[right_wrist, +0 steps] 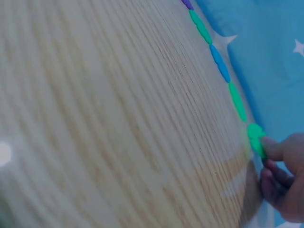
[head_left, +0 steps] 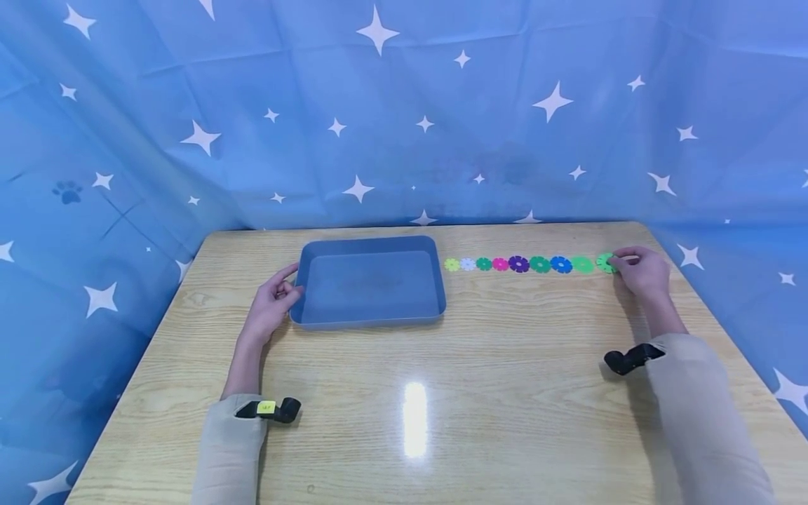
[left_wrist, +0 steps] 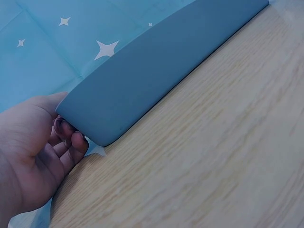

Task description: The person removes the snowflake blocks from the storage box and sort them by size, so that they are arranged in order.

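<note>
A blue rectangular tray (head_left: 369, 280) lies on the table, nothing in it. My left hand (head_left: 270, 306) grips its left side, with the thumb over the rim (left_wrist: 59, 105) and the fingers against the outer wall. Between thumb and fingers my right hand (head_left: 645, 272) pinches a bright green notched plastic disc (head_left: 604, 263). In the right wrist view that disc (right_wrist: 255, 138) is tilted up at the end of a row. The row runs from a yellow-green disc (head_left: 452, 264) beside the tray, through pink (head_left: 500, 264), purple (head_left: 519, 264) and blue (head_left: 561, 264), to a light green disc (head_left: 583, 264).
A wooden table (head_left: 505, 393) fills the lower part of the head view, with a bright light reflection near its middle. Blue star-patterned cloth (head_left: 404, 105) hangs behind the table and along its sides. Black wrist cameras (head_left: 634, 358) sit on both sleeves.
</note>
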Available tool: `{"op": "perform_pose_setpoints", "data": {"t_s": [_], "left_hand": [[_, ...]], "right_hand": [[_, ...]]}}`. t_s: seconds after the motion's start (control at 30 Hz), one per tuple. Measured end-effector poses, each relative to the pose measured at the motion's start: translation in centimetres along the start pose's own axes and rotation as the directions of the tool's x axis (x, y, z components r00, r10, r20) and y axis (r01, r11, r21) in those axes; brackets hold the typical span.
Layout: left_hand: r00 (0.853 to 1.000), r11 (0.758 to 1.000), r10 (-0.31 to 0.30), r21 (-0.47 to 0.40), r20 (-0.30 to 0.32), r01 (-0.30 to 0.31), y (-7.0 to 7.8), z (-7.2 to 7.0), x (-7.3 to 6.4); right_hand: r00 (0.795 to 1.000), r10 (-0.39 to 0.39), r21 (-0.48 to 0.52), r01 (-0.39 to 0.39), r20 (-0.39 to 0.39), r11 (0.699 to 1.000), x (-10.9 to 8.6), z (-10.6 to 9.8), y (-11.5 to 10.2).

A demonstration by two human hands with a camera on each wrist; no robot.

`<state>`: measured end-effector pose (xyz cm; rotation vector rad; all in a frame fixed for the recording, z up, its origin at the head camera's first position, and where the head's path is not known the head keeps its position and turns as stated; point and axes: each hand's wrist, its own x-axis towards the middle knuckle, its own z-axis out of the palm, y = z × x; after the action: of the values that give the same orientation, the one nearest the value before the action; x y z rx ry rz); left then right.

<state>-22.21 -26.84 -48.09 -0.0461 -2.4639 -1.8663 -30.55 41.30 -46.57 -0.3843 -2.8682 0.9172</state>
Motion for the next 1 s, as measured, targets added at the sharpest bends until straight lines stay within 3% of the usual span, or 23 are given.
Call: {"op": "perform_pose_setpoints", "data": {"t_s": [0.2,0.47,0.6,0.8,1.0], "left_hand": [[1.0,1.0,-0.007,-0.008,0.008,0.007,0.2,0.1,0.0],[0.999,1.0,-0.024,0.001,0.028,0.024,3.2,0.6,-1.0],[0.999,0.999,-0.034,0.005,0.029,0.034,3.7,0.7,-1.2],[0.998,0.998,-0.059,-0.011,0.017,0.059,3.3,0.3,-1.0],[0.994,0.997,-0.039,-0.065,-0.097,0.033,1.0,-0.2,-0.2]], "right_hand": [[1.0,0.012,-0.02,-0.012,0.003,1.0,0.1,0.2,-0.2],[1.0,0.029,-0.021,-0.029,-0.011,0.999,-0.1,0.2,-0.1],[0.999,0.031,-0.013,-0.032,-0.02,0.999,-0.4,0.1,-0.2],[0.999,0.036,0.002,-0.035,-0.024,0.999,-0.8,0.1,0.0],[0.999,-0.001,-0.002,0.001,-0.032,1.0,-1.1,0.4,0.0]]}}
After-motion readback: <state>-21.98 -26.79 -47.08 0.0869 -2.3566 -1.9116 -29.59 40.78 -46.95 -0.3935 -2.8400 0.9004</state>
